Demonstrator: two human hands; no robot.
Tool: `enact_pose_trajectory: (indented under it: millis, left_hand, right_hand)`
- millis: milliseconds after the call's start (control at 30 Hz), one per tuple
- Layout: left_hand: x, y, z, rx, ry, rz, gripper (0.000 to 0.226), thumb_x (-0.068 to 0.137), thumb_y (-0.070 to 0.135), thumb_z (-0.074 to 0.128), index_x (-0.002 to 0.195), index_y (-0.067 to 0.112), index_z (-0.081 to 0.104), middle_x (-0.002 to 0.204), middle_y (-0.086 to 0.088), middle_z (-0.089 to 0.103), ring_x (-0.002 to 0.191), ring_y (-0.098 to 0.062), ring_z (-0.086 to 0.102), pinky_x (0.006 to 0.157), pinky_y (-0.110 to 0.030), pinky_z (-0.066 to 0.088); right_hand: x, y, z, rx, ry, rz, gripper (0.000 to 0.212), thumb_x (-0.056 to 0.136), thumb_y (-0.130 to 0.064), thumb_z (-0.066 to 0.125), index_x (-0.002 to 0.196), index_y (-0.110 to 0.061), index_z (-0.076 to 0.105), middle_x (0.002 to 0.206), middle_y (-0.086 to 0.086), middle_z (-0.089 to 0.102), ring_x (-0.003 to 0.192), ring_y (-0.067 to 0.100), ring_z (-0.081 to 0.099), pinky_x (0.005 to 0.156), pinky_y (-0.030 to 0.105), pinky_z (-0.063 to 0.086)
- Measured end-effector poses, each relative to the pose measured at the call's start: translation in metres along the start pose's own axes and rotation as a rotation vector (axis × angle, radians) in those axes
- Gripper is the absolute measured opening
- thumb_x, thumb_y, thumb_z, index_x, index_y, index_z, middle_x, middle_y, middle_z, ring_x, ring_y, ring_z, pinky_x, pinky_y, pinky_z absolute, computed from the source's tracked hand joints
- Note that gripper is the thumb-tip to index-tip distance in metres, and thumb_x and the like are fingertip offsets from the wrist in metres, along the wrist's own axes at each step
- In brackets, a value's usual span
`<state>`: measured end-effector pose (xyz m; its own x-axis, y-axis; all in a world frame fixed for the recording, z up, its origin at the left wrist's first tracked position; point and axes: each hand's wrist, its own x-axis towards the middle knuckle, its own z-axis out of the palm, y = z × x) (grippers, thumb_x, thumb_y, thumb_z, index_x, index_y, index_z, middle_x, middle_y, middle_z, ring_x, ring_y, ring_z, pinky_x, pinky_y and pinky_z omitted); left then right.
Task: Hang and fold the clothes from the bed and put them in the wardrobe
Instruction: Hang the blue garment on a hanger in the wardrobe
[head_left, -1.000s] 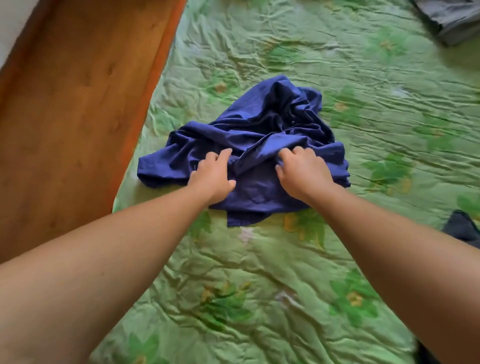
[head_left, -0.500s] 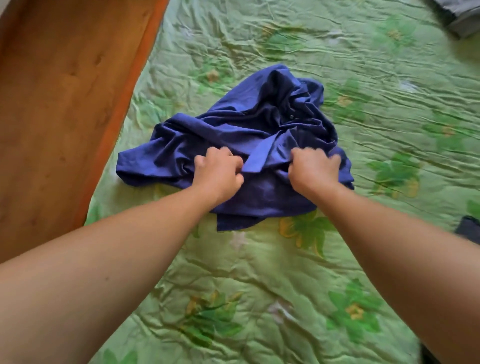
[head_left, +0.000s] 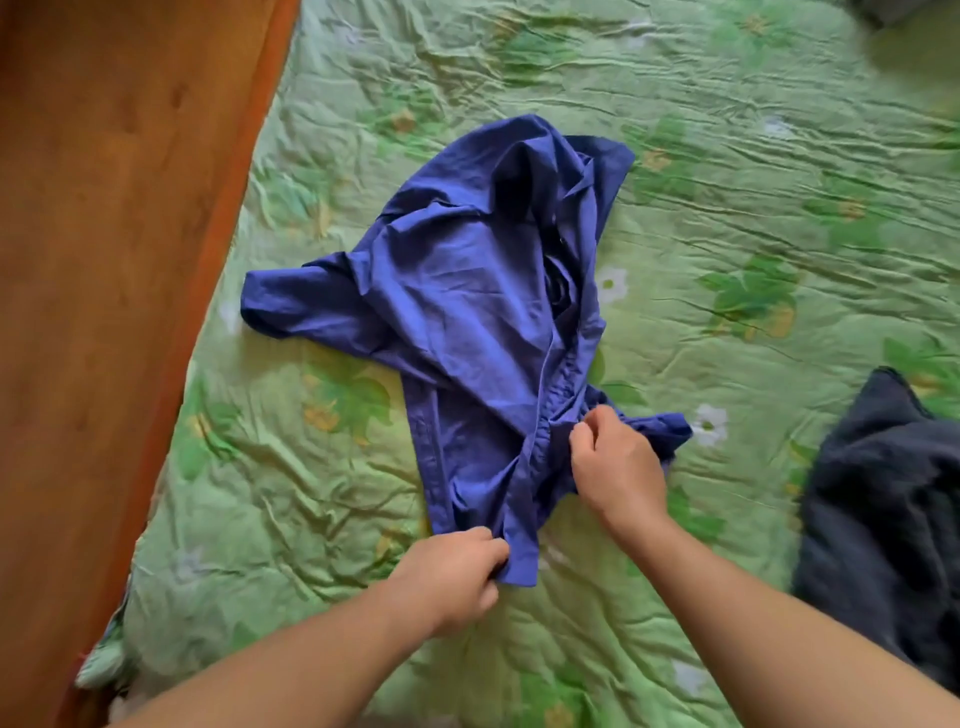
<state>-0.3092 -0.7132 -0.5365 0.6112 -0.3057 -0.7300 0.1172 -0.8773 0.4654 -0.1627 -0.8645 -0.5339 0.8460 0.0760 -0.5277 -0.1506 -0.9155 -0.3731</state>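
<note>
You are in a home bedroom, looking down on a bed (head_left: 311, 519) spread with a wrinkled green floral quilted bedspread (head_left: 727, 218), an orange-brown wooden surface (head_left: 104, 260) along its left edge, a crumpled blue shirt (head_left: 467, 312) and a dark garment (head_left: 883, 493) lying on it.

A wrinkled blue shirt (head_left: 467, 312) lies partly spread on the bed (head_left: 727, 234), one sleeve pointing left; a dark garment (head_left: 883, 493) is heaped at the right.

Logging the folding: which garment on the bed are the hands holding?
The blue shirt in the middle: both the left hand and right hand grip its near end. The dark garment on the right lies untouched.
</note>
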Motion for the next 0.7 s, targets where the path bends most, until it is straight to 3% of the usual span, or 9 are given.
enact_pose_trajectory:
  millis: [100, 167, 233, 300, 367, 433, 500, 600, 700]
  left_hand:
    - [-0.001, 0.001, 0.004, 0.025, -0.011, 0.023, 0.019, 0.092, 0.029, 0.047, 0.111, 0.026, 0.049, 0.114, 0.0, 0.053, 0.105, -0.03, 0.059, 0.077, -0.044, 0.051]
    - [0.002, -0.002, 0.004, 0.009, -0.044, 0.079, 0.029, 0.091, 0.028, 0.049, 0.12, 0.031, 0.047, 0.118, 0.003, 0.05, 0.105, -0.029, 0.06, 0.079, -0.046, 0.052]
    - [0.005, -0.004, 0.0, -0.014, -0.027, 0.122, 0.037, 0.088, 0.024, 0.05, 0.124, 0.033, 0.05, 0.121, 0.006, 0.05, 0.107, -0.026, 0.06, 0.082, -0.044, 0.052]
    - [0.013, -0.007, -0.012, -0.025, 0.09, 0.112, 0.035, 0.088, 0.023, 0.046, 0.12, 0.031, 0.058, 0.12, 0.006, 0.053, 0.107, -0.023, 0.06, 0.083, -0.039, 0.051]
    - [0.028, -0.018, -0.031, -0.016, 0.3, 0.08, 0.035, 0.085, 0.028, 0.037, 0.11, 0.028, 0.061, 0.112, 0.001, 0.055, 0.102, -0.027, 0.06, 0.08, -0.042, 0.052]
    - [0.047, -0.034, -0.056, 0.045, 0.505, 0.058, 0.034, 0.081, 0.029, 0.034, 0.101, 0.023, 0.06, 0.103, -0.004, 0.054, 0.095, -0.033, 0.057, 0.075, -0.048, 0.053]
    - [0.067, -0.05, -0.085, 0.139, 0.662, -0.001, 0.027, 0.079, 0.022, 0.043, 0.1, 0.017, 0.061, 0.102, -0.007, 0.055, 0.092, -0.037, 0.054, 0.071, -0.049, 0.052]
    - [0.094, -0.055, -0.133, 0.237, 0.786, -0.058, 0.031, 0.079, 0.007, 0.059, 0.109, 0.013, 0.063, 0.111, -0.01, 0.055, 0.091, -0.037, 0.053, 0.069, -0.047, 0.049]
    - [0.127, -0.042, -0.18, 0.279, 0.839, -0.003, 0.042, 0.082, 0.005, 0.058, 0.123, 0.014, 0.059, 0.12, -0.011, 0.054, 0.099, -0.037, 0.052, 0.074, -0.048, 0.046]
  right_hand:
    - [0.007, -0.013, -0.005, -0.024, 0.068, -0.09, 0.029, 0.1, -0.047, 0.05, 0.099, -0.018, 0.053, 0.102, 0.01, 0.069, 0.099, 0.035, 0.064, 0.077, 0.042, 0.044]
    - [0.013, -0.021, -0.001, -0.139, -0.003, -0.144, 0.045, 0.093, -0.061, 0.054, 0.106, -0.019, 0.049, 0.107, 0.009, 0.066, 0.104, 0.034, 0.063, 0.08, 0.044, 0.05]
    - [0.016, -0.024, 0.005, -0.334, -0.104, -0.142, 0.048, 0.09, -0.056, 0.06, 0.115, -0.017, 0.045, 0.118, 0.012, 0.059, 0.113, 0.036, 0.059, 0.084, 0.048, 0.051]
    - [0.021, -0.022, 0.008, -0.401, -0.118, -0.119, 0.031, 0.093, -0.033, 0.058, 0.116, -0.015, 0.048, 0.122, 0.015, 0.052, 0.117, 0.039, 0.054, 0.082, 0.046, 0.047]
    - [0.028, -0.015, 0.003, -0.322, -0.083, -0.057, 0.019, 0.093, -0.021, 0.053, 0.109, -0.012, 0.055, 0.12, 0.017, 0.048, 0.115, 0.04, 0.053, 0.082, 0.045, 0.046]
    - [0.036, -0.007, -0.007, -0.187, -0.055, 0.039, 0.019, 0.089, -0.02, 0.051, 0.103, -0.011, 0.06, 0.119, 0.02, 0.048, 0.111, 0.042, 0.055, 0.087, 0.046, 0.047]
    - [0.045, 0.004, -0.019, -0.092, -0.03, 0.112, 0.025, 0.084, -0.024, 0.049, 0.099, -0.01, 0.063, 0.116, 0.024, 0.054, 0.104, 0.042, 0.058, 0.088, 0.046, 0.048]
    - [0.057, 0.027, -0.037, -0.046, 0.016, 0.228, 0.045, 0.072, -0.031, 0.042, 0.1, -0.009, 0.068, 0.112, 0.025, 0.06, 0.096, 0.042, 0.061, 0.086, 0.045, 0.051]
    - [0.068, 0.037, -0.048, -0.063, 0.048, 0.316, 0.04, 0.081, -0.029, 0.048, 0.11, -0.012, 0.068, 0.119, 0.024, 0.054, 0.107, 0.043, 0.058, 0.094, 0.045, 0.049]
